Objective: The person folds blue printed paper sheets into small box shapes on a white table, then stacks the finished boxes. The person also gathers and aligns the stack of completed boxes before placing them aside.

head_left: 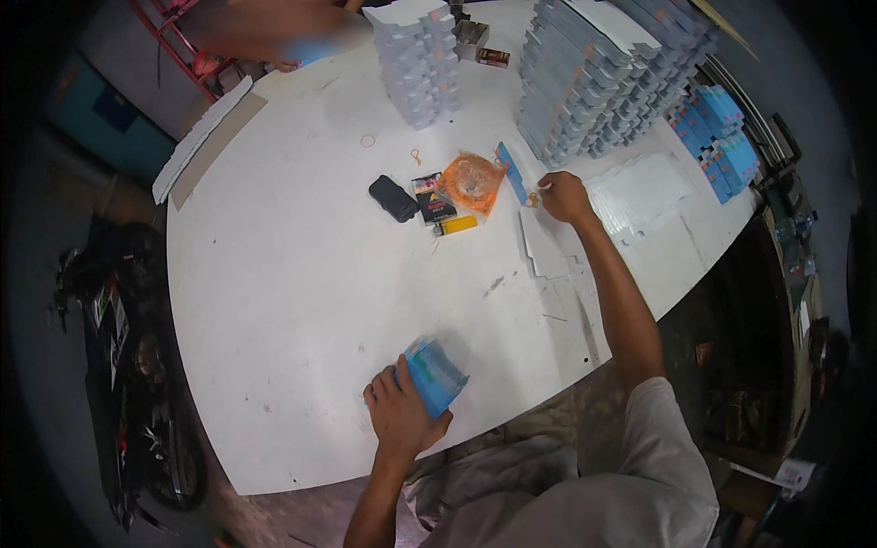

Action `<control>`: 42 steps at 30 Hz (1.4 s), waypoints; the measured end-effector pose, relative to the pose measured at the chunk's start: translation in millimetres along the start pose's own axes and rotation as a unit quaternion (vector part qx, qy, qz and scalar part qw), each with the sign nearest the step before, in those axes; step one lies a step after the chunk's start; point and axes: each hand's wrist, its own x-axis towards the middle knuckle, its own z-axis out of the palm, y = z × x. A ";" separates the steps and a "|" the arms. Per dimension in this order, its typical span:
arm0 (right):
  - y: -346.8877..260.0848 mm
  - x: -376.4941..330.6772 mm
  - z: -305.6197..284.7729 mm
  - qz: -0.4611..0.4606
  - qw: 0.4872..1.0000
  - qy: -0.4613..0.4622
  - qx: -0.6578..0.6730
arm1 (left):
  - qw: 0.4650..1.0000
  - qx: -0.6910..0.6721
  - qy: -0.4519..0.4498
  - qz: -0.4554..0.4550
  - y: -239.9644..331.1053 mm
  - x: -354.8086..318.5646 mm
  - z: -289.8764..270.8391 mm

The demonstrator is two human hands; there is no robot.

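Note:
My left hand (398,409) grips a small stack of blue folded cartons (437,376) near the table's front edge, its fingers along one side and the thumb on the other. Farther off to the right, my right hand (565,195) has its fingers pinched together. Small tan rubber bands (533,198) lie right by those fingertips; whether one is between them is too small to tell. A narrow blue card strip (512,171) lies just left of that hand. Flat white card pieces (546,245) rest on the table below it.
Tall stacks of grey-white cartons (585,82) and another carton stack (416,68) stand at the back of the white table (301,301). A black phone (394,198), cigarette pack (433,199), yellow lighter (456,226) and orange bag (472,184) lie mid-table. Another person's arm (274,36) is at the far left.

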 end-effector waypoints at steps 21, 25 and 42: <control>-8.3 29.4 -34.0 0.005 0.960 -0.124 0.250 | 0.999 -0.020 0.033 0.014 -3.5 -1.4 3.9; -17.0 25.2 -46.1 0.004 0.965 -0.109 0.239 | 0.999 -0.025 0.031 0.017 -0.8 1.1 0.8; -95.7 -295.1 35.0 -0.564 0.776 -0.212 0.189 | 0.976 -0.181 0.109 -0.058 -35.8 -10.0 -7.5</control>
